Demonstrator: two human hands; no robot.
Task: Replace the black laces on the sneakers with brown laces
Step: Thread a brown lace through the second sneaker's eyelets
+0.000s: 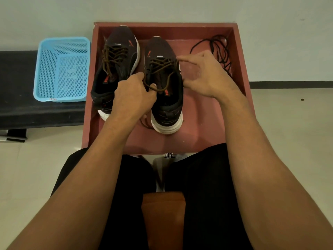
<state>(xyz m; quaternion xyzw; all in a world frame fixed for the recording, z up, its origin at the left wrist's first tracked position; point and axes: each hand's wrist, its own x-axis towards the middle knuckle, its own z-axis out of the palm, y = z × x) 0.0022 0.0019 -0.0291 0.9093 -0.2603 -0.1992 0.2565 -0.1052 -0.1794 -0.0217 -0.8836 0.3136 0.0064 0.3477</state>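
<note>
Your left grip [134, 95] pinches the brown cord lace [161, 64] over the dark mesh sneaker [166, 107]; lace runs diag. away-right from it to the forefinger of your right grip [207, 76], can't tell if pinched there.

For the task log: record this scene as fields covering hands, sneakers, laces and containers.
left hand: grips brown lace loop over nearer sneaker
right hand: pinches same lace farther up that sneaker
other sneaker: brown-laced, alongside in tray
black laces: loose pile, tray's far right corner
blue basket: on dark bench, left of tray
</note>
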